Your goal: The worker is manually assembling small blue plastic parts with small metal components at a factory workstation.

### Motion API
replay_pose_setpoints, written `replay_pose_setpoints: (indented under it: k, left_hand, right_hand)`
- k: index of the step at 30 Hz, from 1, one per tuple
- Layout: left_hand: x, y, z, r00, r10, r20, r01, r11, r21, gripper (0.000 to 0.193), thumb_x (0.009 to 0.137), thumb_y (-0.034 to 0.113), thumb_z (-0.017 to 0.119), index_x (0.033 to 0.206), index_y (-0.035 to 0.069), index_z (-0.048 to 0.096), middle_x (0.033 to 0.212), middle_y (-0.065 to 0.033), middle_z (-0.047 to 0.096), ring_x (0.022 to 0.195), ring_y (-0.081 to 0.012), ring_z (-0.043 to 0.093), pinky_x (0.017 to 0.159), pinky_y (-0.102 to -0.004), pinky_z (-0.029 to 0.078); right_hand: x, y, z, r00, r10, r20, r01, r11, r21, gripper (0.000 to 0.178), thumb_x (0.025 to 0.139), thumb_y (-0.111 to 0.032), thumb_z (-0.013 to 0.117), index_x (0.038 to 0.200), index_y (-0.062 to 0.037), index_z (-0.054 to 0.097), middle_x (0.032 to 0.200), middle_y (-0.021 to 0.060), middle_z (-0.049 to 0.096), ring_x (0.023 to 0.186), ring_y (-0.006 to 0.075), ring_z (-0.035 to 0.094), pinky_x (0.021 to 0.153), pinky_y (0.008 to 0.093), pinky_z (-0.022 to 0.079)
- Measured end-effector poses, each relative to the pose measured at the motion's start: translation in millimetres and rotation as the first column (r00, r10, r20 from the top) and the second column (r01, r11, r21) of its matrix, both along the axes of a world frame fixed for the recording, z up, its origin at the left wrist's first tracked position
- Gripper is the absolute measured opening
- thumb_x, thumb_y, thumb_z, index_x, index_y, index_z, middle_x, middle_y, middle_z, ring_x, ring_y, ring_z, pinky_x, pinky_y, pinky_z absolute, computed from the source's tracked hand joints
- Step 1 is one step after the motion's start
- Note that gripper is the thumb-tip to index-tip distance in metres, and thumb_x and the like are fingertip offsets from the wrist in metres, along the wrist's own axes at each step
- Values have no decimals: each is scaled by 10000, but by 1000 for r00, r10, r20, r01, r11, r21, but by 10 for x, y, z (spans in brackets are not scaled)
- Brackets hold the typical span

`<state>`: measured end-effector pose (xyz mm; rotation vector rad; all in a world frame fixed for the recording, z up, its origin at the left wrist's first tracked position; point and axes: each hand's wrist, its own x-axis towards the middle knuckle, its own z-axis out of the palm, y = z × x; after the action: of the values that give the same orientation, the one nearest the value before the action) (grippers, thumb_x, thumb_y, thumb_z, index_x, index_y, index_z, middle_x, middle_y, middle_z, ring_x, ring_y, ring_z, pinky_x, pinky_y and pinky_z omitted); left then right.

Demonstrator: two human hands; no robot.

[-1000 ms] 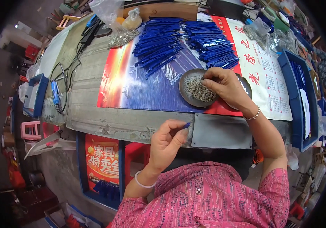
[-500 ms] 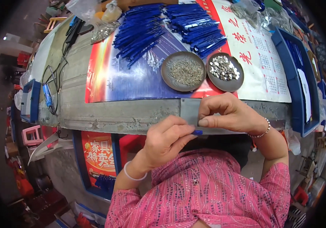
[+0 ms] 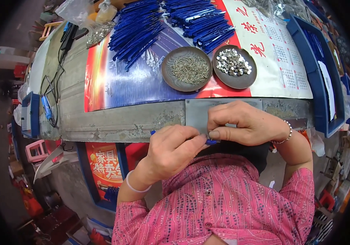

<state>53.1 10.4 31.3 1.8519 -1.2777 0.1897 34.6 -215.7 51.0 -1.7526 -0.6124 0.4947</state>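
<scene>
My left hand (image 3: 169, 152) is closed around a slim blue strip (image 3: 212, 142). One end of the strip pokes out past the fingertips and the other shows behind the knuckles. Right beside it, my right hand (image 3: 246, 122) pinches thumb against forefinger at the strip's protruding end; whatever tiny thing lies in that pinch is hidden. Beyond the hands stand two dark round dishes: one dish (image 3: 165, 75) holds small thin metal pins, the other dish (image 3: 240, 85) shiny little discs. Farther back lie a left pile of blue strips (image 3: 136, 32) and a right pile of blue strips (image 3: 203, 24).
A metal plate (image 3: 193, 113) lies at the table's front edge. On the right stands a long blue tray (image 3: 324, 98) with more blue strips. At left are a blue corded tool (image 3: 46, 107) and a small blue bin (image 3: 33, 116). An open blue box (image 3: 87, 173) sits below the tabletop.
My right fingertips have come down against the end of the blue strip. More of the strip shows behind my left hand. The view has shifted slightly, moving the dishes up and left.
</scene>
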Motion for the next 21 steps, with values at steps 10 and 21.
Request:
replay_pose_setpoints:
  k: [10, 21]
  left_hand:
    - [49, -23, 3, 996, -73, -46, 74, 997, 5, 261, 649, 52, 762, 873, 26, 629, 787, -101, 620, 639, -241, 613, 525, -320, 470]
    - [-10, -96, -46, 985, 83, -153, -64, 990, 128, 212, 692, -24, 706, 863, 37, 597, 782, -125, 604, 638, -314, 590, 527, -373, 455]
  right_hand:
    - [182, -37, 48, 967, 223, 122, -218, 975, -48, 155, 885, -142, 570, 844, 4, 534, 755, 135, 506, 729, 328, 541, 637, 389, 428]
    - [-189, 136, 48, 651, 184, 736, 294, 833, -469, 134, 762, -196, 560, 777, -63, 553, 759, 49, 503, 703, 192, 547, 611, 312, 432]
